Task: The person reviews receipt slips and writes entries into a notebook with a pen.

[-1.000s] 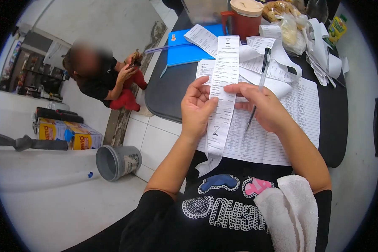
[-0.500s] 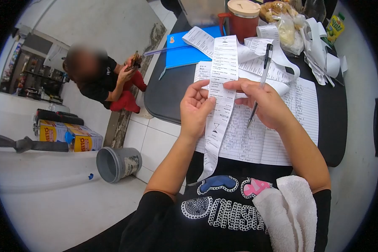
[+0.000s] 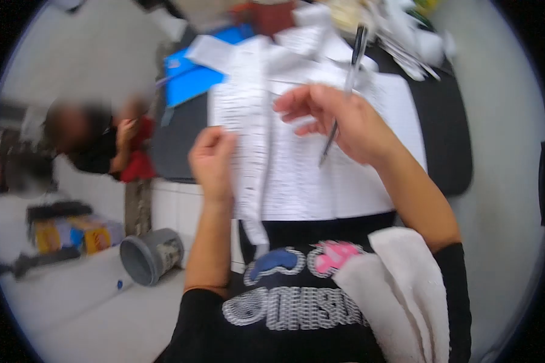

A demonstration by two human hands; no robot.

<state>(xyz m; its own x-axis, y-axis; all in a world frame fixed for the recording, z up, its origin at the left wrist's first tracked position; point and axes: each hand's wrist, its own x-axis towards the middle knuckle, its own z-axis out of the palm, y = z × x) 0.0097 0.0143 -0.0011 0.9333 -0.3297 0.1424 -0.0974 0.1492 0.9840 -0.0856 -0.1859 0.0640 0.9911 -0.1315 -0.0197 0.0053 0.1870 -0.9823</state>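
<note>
A long printed paper receipt [image 3: 250,139] runs down over the left page of an open notebook [image 3: 360,190], its lower end hanging past the notebook's edge. My left hand [image 3: 212,163] is closed in a pinch at the receipt's left edge; motion blur softens the contact. Above the notebook is my right hand [image 3: 360,124], its fingers partly spread and off the receipt. A clear pen with a black cap [image 3: 358,45] is lodged in that hand, tip slanting down toward the page. Handwriting on the notebook is too blurred to read.
More curled receipts [image 3: 309,39] lie behind the notebook on the dark table [image 3: 451,151]. A blue folder [image 3: 188,85], a red mug [image 3: 272,18] and a paper bundle [image 3: 406,45] surround them. At left are a grey bucket [image 3: 151,257] and another person [image 3: 94,145].
My right hand has let go of the receipt and moved away to its right, keeping the pen. My left hand has shifted to the receipt's left edge. The whole view has swung and blurred.
</note>
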